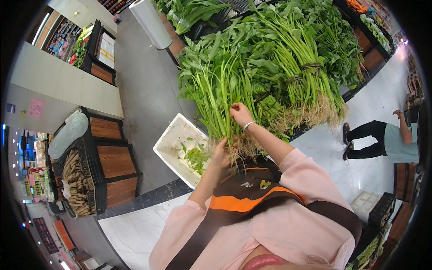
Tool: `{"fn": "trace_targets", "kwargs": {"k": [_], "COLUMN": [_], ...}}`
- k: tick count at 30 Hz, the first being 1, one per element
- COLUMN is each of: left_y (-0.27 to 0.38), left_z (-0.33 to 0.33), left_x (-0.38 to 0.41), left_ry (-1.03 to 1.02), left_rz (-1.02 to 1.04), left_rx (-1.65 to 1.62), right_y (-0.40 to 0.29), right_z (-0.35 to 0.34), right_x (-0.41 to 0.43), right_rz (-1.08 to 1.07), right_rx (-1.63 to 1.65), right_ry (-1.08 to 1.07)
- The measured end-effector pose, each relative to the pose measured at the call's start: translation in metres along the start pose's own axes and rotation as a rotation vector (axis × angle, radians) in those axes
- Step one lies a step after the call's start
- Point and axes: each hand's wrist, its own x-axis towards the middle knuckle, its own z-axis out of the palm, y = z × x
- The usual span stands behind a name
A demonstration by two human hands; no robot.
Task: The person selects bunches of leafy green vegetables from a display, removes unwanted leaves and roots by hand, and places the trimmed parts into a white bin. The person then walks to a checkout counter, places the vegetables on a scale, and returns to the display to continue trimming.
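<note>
My left hand (pixel 221 152) is closed around the lower stems of some rooted leafy greens (pixel 216 91), just above their pale roots. Higher up the same stems is my right hand (pixel 241 115), with a bracelet at the wrist and its fingers curled at the stalks; whether it grips one cannot be told. Beside them on the display lie more greens, among them a large bundle (pixel 303 64) bound with dark ties, its roots hanging towards me. Loose leaves (pixel 195 158) lie in a white foam box (pixel 165 148) below and left of my hands.
A roll of clear plastic bags (pixel 152 23) stands at the display's left corner. Further left, a wood-panelled stand (pixel 113 162) holds brown roots (pixel 77 185). A person in dark trousers (pixel 368 140) stands on the pale floor at right. Stacked crates (pixel 381 209) are at lower right.
</note>
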Motion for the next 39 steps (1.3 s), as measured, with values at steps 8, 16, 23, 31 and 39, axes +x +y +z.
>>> {"fn": "trace_targets", "kwargs": {"k": [8, 16, 23, 31, 39], "left_y": [0.003, 0.002, -0.005, 0.003, 0.010], "left_z": [-0.003, 0.007, -0.003, -0.016, -0.012], "left_x": [-0.001, -0.010, -0.002, -0.005, -0.014], "left_ry": [0.025, 0.044, -0.024, -0.173, -0.171], "left_rz": [0.169, 0.185, 0.245, 0.087, 0.080], "left_rx": [0.290, 0.191, -0.005, -0.225, -0.175], "right_y": [-0.003, -0.051, -0.043, -0.053, -0.076], "right_z": [0.003, -0.006, 0.001, -0.009, -0.009], "right_x": [0.036, 0.038, 0.055, 0.099, 0.116], "right_rz": [-0.188, -0.204, -0.160, -0.369, -0.270], "right_rx": [-0.110, -0.191, -0.164, -0.408, -0.711], "right_ry": [0.180, 0.188, 0.124, 0.087, -0.101]}}
